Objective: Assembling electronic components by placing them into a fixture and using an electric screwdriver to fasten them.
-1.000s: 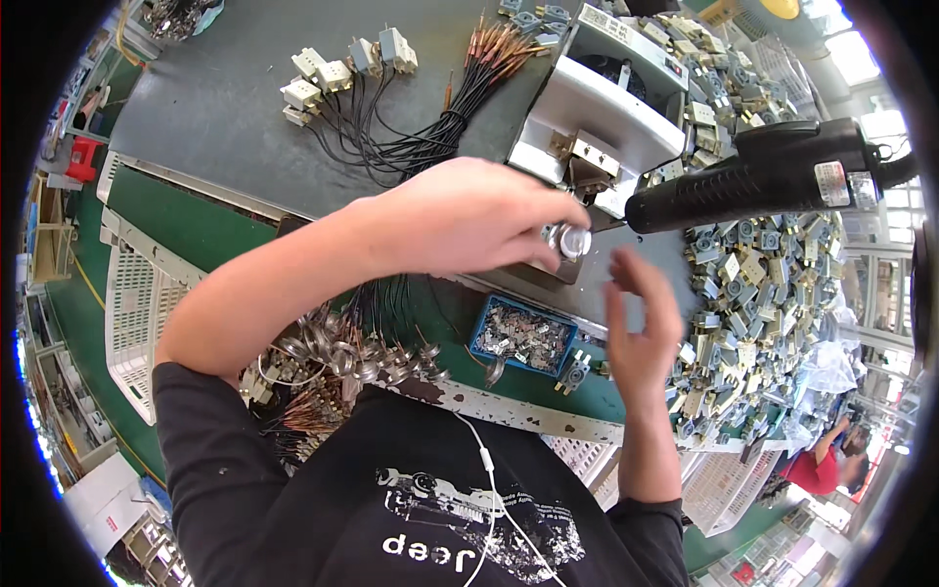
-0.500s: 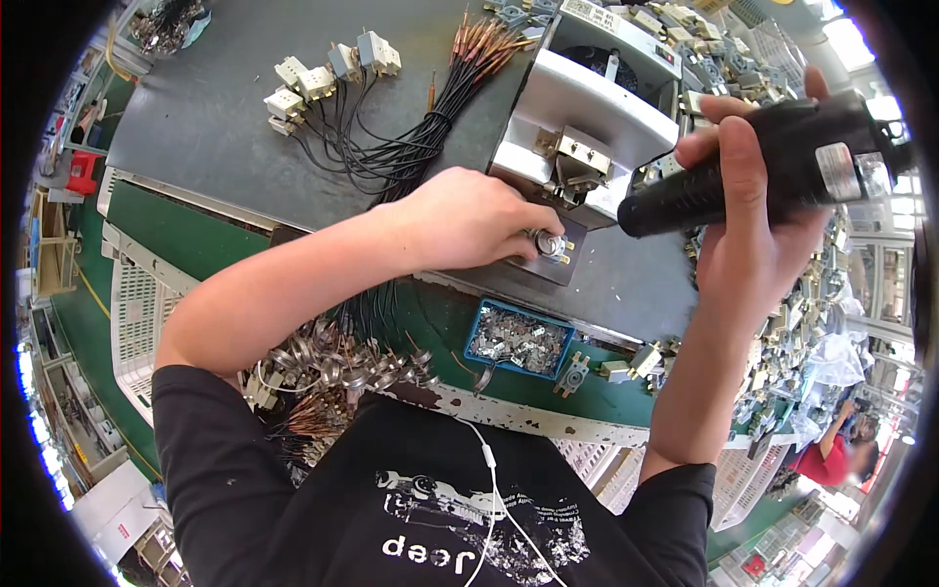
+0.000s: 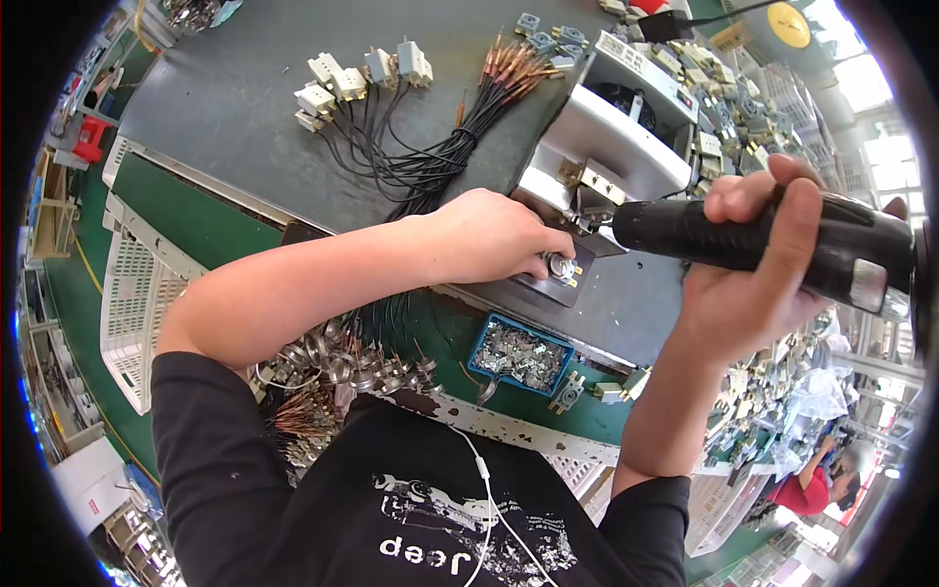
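My left hand [image 3: 494, 237] is closed, its fingertips pinching a small round metal part [image 3: 559, 264] with brass-coloured terminals, low over the dark plate [image 3: 562, 292] at the table's edge. My right hand [image 3: 758, 259] wraps round a black power screwdriver [image 3: 675, 230], held nearly level and pointing left. The tool's thin bit reaches the front of a silver metal machine [image 3: 611, 127], beside a pale block [image 3: 601, 184] mounted there. Whether the bit touches the machine I cannot tell. The fingers partly cover the round part.
Black wires [image 3: 440, 157] with copper ends lie bundled on the table, several joined to pale blocks [image 3: 342, 83]. A blue tray [image 3: 523, 354] of small metal pieces stands nearer me. Round metal parts [image 3: 342, 357] lie at its left; blocks [image 3: 773, 382] are heaped at right. Another person [image 3: 807, 489] is at the far right.
The screwdriver has swung level, and its bit has come to the machine's front. My left hand still pinches the round metal part. The whole view has shifted slightly.
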Demonstrator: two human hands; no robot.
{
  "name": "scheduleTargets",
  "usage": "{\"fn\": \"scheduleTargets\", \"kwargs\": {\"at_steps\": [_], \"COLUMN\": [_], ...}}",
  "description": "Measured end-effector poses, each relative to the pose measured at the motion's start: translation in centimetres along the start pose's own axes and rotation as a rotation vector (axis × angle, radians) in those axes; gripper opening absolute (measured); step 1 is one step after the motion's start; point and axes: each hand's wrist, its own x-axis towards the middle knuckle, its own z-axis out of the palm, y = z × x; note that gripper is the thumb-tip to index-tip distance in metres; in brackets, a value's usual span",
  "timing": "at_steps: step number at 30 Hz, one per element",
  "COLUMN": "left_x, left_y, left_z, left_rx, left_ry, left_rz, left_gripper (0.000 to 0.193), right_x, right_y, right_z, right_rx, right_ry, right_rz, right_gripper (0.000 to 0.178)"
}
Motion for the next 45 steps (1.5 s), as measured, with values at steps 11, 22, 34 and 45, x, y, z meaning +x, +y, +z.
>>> {"fn": "scheduleTargets", "kwargs": {"at_steps": [11,22,34,45], "left_x": [0.0,-0.2,-0.7,-0.1], "left_y": [0.1,0.1,-0.3,-0.1], "left_z": [-0.2,-0.2,0.4,-0.3], "left_rx": [0.013,0.033,-0.009,0.025], "left_ry": [-0.042,-0.038,0.058,-0.016], "left_rz": [-0.012,-0.007,0.034,0.0], "left_gripper": [0.035,0.036,0.033,0.035], "right_x": [-0.3,-0.9,-1.5,-3.1], "right_y": [1.4,1.5,-0.2,-0.8], "right_z": [0.9,3.1,1.8,-0.5], "right_rx": [-0.098,-0.233,-0.106,-0.024], "right_ry": [0.034,0.192,-0.047,0.006], "right_rz": [0.091,0.124,0.189,0.266], "right_gripper": [0.09,0.084,0.091,0.105]}}
